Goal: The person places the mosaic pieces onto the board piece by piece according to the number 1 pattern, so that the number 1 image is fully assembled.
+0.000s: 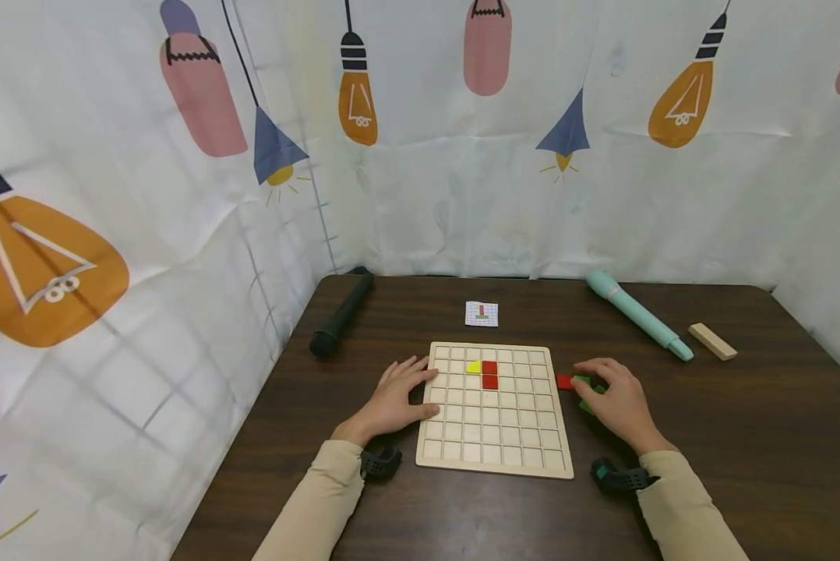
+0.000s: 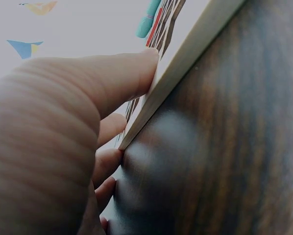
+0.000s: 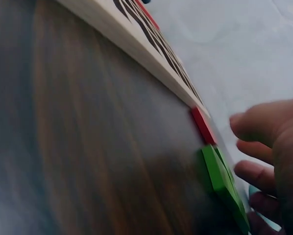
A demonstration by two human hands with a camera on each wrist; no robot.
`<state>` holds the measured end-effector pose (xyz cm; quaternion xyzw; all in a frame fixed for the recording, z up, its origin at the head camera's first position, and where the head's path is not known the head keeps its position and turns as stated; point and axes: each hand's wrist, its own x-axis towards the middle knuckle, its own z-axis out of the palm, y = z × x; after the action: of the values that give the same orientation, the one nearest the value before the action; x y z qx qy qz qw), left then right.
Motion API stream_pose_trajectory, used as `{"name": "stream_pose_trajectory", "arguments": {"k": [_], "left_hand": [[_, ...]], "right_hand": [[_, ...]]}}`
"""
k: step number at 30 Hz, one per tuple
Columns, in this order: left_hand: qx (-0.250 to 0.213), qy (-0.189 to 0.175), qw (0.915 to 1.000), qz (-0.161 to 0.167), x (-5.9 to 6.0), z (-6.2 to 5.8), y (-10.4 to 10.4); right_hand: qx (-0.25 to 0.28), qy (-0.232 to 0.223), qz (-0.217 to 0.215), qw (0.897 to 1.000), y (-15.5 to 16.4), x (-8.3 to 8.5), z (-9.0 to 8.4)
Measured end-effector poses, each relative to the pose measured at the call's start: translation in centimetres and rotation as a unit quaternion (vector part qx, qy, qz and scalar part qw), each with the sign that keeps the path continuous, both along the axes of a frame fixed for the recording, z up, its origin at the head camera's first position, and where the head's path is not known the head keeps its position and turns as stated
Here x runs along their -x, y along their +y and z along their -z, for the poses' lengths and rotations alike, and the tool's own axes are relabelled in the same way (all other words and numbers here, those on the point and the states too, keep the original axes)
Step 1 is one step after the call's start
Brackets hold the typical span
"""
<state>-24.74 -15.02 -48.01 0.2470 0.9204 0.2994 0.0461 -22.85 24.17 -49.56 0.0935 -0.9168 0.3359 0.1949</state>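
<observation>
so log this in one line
left hand: touching pale wooden grid board; right hand: near flat green blocks; board: two red square tiles, yellow tile

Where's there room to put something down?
There's bare table to the right of the right hand, nearer than the wooden block. Another bare patch lies between the dark tube and the paper card. It's crowded just right of the grid board, where green pieces and a red piece lie by that hand.

No readable text, brand or number. Small white card (image 1: 481,314), far middle: printed grid with red-and-green figure, any lettering too small. Black wrist strap (image 1: 626,479), near right: small green mark, illegible. Curtain (image 1: 420,210), far and left: bulb and lamp prints.
</observation>
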Motion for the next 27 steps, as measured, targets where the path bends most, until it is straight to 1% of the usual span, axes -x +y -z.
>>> {"name": "stream_pose_trajectory", "arguments": {"k": [3,6,10,18,23,27], "left_hand": [[-0.004,0.001,1.0,0.003,-0.09,-0.12,-0.1],[-0.007,0.0,1.0,0.004,-0.17,-0.17,-0.17],[0.0,-0.001,1.0,0.0,-0.23,-0.06,-0.19],[0.007,0.006,1.0,0.001,-0.1,0.06,0.09],[0.006,0.005,1.0,0.001,-0.06,0.05,0.13],[0.011,0.001,0.9999,-0.002,-0.09,0.05,0.07]], "right_hand": [[-0.013,-0.028,-0.016,0.999,0.29,0.0,0.05],[-0.024,-0.042,-0.029,0.998,0.32,0.02,0.16],[-0.036,-0.03,-0.034,0.998,0.11,0.04,0.35],[-0.059,-0.016,-0.017,0.998,-0.29,-0.09,0.1],[-0.065,-0.017,-0.008,0.998,-0.42,0.06,0.04],[-0.058,-0.017,-0.004,0.998,-0.57,0.05,0.02]]}}
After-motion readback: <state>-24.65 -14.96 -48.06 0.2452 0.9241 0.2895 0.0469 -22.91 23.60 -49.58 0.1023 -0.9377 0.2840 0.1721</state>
